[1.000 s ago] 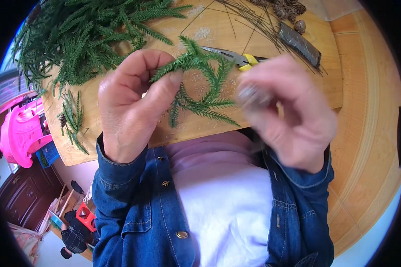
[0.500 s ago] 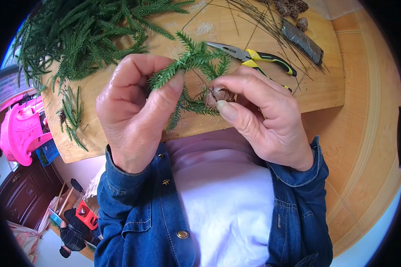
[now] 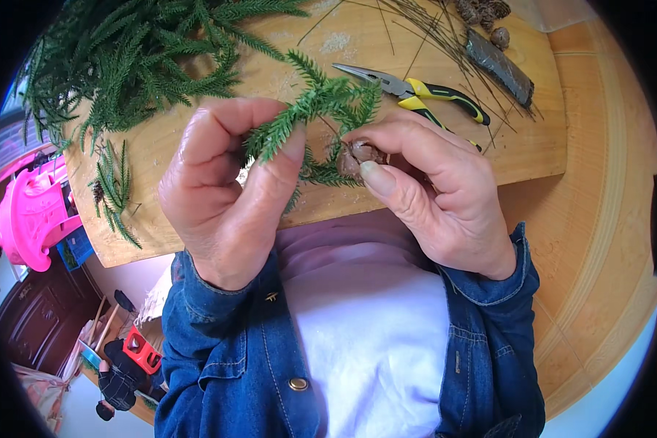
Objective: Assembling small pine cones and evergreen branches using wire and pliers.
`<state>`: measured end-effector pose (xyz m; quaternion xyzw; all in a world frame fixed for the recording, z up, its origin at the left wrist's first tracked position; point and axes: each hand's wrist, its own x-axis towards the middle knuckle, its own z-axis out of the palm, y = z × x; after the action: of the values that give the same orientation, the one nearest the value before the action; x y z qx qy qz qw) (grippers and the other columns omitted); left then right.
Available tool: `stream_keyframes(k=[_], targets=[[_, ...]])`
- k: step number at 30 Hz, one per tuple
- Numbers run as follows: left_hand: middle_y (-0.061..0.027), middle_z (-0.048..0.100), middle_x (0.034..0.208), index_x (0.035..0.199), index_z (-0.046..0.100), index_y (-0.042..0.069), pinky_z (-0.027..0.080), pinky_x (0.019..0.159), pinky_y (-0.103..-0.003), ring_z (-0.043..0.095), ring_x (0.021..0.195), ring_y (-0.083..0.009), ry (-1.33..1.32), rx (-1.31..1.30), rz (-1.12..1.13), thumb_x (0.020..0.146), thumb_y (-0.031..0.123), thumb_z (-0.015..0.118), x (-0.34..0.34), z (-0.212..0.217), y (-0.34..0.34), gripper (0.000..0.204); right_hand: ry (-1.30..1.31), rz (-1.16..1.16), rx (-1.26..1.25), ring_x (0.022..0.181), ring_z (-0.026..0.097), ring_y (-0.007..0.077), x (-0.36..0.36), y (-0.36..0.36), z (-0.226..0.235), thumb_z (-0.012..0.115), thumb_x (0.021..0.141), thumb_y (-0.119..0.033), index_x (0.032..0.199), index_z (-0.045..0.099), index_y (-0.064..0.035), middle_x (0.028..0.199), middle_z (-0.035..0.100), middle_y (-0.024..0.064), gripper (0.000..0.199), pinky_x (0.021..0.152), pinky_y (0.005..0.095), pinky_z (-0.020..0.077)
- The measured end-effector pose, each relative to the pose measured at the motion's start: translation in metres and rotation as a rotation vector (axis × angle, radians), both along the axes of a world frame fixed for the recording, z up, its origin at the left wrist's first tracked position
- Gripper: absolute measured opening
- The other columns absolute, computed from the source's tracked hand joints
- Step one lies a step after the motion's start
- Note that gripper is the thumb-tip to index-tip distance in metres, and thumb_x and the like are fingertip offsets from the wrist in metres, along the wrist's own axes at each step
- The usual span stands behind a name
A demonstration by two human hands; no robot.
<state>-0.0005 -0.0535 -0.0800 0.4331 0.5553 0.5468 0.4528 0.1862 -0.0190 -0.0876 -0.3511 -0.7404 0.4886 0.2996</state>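
Pinching a green, needle-leaved, ring-bent sprig [image 3: 320,101] in the left hand [image 3: 223,193]; clasping a brown, rounded, scaly cone [image 3: 360,152] at its right side in the right hand [image 3: 445,193].

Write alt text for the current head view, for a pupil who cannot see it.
A person's left hand pinches a conifer sprig while the right hand holds what looks like a brown pine cone beside it. On the wooden table beyond lie needle-nose pliers, thin dark wires, cones and a heap of conifer branches.
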Motion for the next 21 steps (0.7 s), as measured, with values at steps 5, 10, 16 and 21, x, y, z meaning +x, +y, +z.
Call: stream_keyframes(k=[5,10,16,21], targets=[[-0.0048,0.058,0.086,0.097,0.058,-0.005,0.043,0.072,-0.021,0.053,0.078,-0.0102,0.256,0.119,-0.128,0.083,-0.002,0.063,-0.009,-0.012,-0.001,0.016,0.101,-0.051,-0.145,0.089,0.058,0.0130,-0.013,-0.004,-0.009,0.058,0.091,-0.005,0.114,0.054,0.0052,0.099,0.061,0.0082,0.026,0.079,0.0235,0.0461],[-0.0095,0.058,0.085,0.097,0.057,-0.006,0.043,0.075,-0.023,0.055,0.078,-0.0149,0.288,0.289,-0.216,0.080,-0.005,0.062,-0.020,-0.026,0.007,0.018,0.348,-0.172,-0.348,0.097,0.057,0.0138,-0.030,-0.008,-0.016,0.057,0.090,0.000,0.126,0.043,0.0049,0.109,0.057,0.0101,0.039,0.086,0.0244,0.0453],[-0.0124,0.056,0.103,0.100,0.057,-0.009,0.038,0.088,-0.028,0.051,0.097,-0.0178,0.293,0.206,-0.324,0.083,-0.001,0.059,-0.040,-0.024,0.007,0.019,0.262,-0.032,-0.382,0.102,0.056,0.0141,-0.033,0.004,-0.018,0.057,0.089,0.003,0.128,0.040,0.0060,0.113,0.056,0.0111,0.043,0.090,0.0244,0.0445],[-0.0124,0.056,0.108,0.104,0.057,-0.008,0.039,0.089,-0.028,0.052,0.099,-0.0178,0.106,0.154,-0.384,0.086,0.004,0.055,-0.050,-0.020,0.013,0.022,0.241,-0.030,-0.363,0.100,0.057,0.0125,-0.037,0.001,-0.023,0.058,0.088,0.003,0.127,0.040,0.0061,0.112,0.056,0.0103,0.042,0.089,0.0231,0.0448]])
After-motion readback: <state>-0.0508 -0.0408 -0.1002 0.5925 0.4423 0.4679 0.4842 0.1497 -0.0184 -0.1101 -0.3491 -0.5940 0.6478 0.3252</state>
